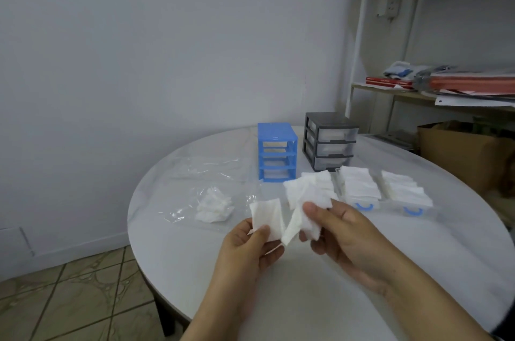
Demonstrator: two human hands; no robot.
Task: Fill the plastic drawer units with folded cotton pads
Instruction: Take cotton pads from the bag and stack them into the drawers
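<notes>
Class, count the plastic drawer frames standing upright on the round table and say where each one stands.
2. The blue frame stands near the table's far edge with its drawers out; the grey unit stands just right of it, drawers in. None seems hidden.

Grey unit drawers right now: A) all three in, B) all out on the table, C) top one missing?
A: the grey unit shows three clear drawers seated in its frame; the blue frame is the one with open slots.
</notes>
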